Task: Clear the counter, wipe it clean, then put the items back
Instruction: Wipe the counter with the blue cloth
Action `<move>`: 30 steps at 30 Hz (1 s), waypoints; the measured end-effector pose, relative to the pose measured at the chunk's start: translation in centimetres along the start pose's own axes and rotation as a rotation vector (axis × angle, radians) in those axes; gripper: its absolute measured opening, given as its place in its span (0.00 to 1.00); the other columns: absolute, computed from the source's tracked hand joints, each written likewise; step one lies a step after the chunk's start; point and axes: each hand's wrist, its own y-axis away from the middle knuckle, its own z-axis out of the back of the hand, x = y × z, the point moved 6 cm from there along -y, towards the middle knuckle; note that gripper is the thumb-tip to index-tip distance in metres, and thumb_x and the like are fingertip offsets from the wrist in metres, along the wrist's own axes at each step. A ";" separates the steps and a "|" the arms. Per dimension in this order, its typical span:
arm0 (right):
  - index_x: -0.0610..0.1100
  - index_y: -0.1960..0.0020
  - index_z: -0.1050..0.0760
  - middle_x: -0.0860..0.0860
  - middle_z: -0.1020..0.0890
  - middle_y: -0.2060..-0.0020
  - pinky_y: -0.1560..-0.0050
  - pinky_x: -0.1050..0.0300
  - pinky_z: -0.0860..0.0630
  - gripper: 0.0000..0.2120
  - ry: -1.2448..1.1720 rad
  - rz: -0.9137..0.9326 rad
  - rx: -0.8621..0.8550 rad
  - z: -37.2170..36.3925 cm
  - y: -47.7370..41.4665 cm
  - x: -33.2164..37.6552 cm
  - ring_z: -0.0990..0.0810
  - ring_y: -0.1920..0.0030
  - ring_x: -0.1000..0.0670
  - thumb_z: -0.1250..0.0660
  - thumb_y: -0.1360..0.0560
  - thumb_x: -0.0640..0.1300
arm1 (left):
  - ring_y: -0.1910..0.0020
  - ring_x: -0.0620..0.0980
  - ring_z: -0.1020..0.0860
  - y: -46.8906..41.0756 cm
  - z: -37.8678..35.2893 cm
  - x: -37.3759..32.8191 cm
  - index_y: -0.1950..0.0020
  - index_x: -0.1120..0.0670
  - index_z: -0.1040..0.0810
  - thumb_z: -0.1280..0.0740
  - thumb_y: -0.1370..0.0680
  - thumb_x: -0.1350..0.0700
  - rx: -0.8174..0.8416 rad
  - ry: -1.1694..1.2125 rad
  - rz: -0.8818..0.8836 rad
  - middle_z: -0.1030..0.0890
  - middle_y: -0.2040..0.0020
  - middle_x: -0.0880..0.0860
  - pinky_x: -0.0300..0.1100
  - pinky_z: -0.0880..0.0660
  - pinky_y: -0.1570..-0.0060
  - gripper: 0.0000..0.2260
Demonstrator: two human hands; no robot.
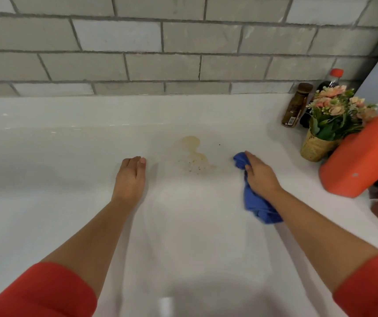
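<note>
White glossy counter under both hands | yellow-brown stain between left and right fingertips, touching neither | left hand: fingers nearly straight, together, holding nothing, resting on counter | right hand: fingers curled round crumpled blue cloth | brown glass bottle and pink flowers in woven pot far right of right fingers
</note>
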 end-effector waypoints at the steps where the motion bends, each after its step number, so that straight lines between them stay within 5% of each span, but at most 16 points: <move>1: 0.40 0.24 0.46 0.43 0.38 0.27 0.31 0.61 0.43 0.22 0.030 -0.056 0.016 -0.1 -1.7 -0.7 0.36 0.28 0.43 0.49 0.18 0.38 | 0.39 0.55 0.29 0.0 -0.1 0.1 0.37 0.59 0.27 0.49 0.17 0.52 0.000 -0.004 -0.003 0.27 0.39 0.58 0.35 0.40 0.44 0.18; 8: 0.44 0.26 0.40 0.46 0.34 0.28 0.33 0.60 0.41 0.20 0.046 0.004 0.084 -2.1 -8.7 0.9 0.34 0.30 0.44 0.49 0.18 0.39 | 0.40 0.54 0.29 -0.5 -0.3 0.1 0.39 0.59 0.26 0.49 0.17 0.53 -0.021 -0.038 -0.039 0.27 0.41 0.57 0.33 0.41 0.48 0.17; 14: 0.43 0.31 0.30 0.49 0.27 0.34 0.41 0.74 0.41 0.18 -0.085 0.263 0.243 -4.1 -2.7 5.4 0.29 0.33 0.49 0.43 0.20 0.36 | 0.41 0.54 0.30 -0.4 -0.3 0.3 0.41 0.58 0.25 0.50 0.17 0.52 -0.003 -0.052 -0.042 0.26 0.43 0.57 0.33 0.41 0.48 0.17; 16: 0.39 0.36 0.26 0.51 0.24 0.39 0.41 0.78 0.39 0.16 -0.174 0.409 0.315 -5.0 1.0 7.2 0.26 0.38 0.57 0.40 0.22 0.33 | 0.41 0.54 0.29 -0.4 -0.3 0.3 0.40 0.58 0.26 0.50 0.17 0.52 -0.004 -0.048 -0.036 0.26 0.43 0.57 0.33 0.41 0.48 0.17; 19: 0.38 0.37 0.26 0.51 0.23 0.42 0.42 0.79 0.36 0.14 -0.370 0.346 0.402 -3.7 3.3 7.4 0.25 0.47 0.70 0.42 0.21 0.32 | 0.41 0.54 0.29 -0.4 -0.3 0.2 0.39 0.59 0.26 0.50 0.17 0.52 0.003 -0.035 -0.019 0.26 0.42 0.58 0.33 0.41 0.48 0.17; 23: 0.39 0.33 0.30 0.44 0.26 0.35 0.43 0.76 0.37 0.16 -0.295 0.119 0.041 1.0 -1.8 3.8 0.27 0.37 0.51 0.45 0.19 0.35 | 0.41 0.54 0.29 -0.5 -0.1 0.1 0.39 0.59 0.26 0.50 0.17 0.52 -0.008 -0.023 -0.019 0.26 0.42 0.58 0.32 0.41 0.48 0.18; 26: 0.43 0.27 0.38 0.45 0.31 0.30 0.36 0.61 0.38 0.19 -0.025 -0.014 0.063 -0.9 -4.3 1.7 0.32 0.32 0.45 0.49 0.18 0.40 | 0.41 0.54 0.29 -0.5 -0.2 0.0 0.39 0.59 0.26 0.50 0.17 0.53 -0.013 -0.029 -0.023 0.26 0.42 0.58 0.32 0.42 0.49 0.17; 30: 0.44 0.25 0.43 0.45 0.35 0.28 0.35 0.57 0.37 0.21 0.154 0.069 0.112 -4.1 -2.6 4.4 0.33 0.31 0.43 0.50 0.18 0.41 | 0.41 0.53 0.29 -0.6 -0.3 0.4 0.39 0.58 0.26 0.50 0.17 0.51 -0.004 -0.006 -0.004 0.27 0.42 0.57 0.33 0.41 0.47 0.18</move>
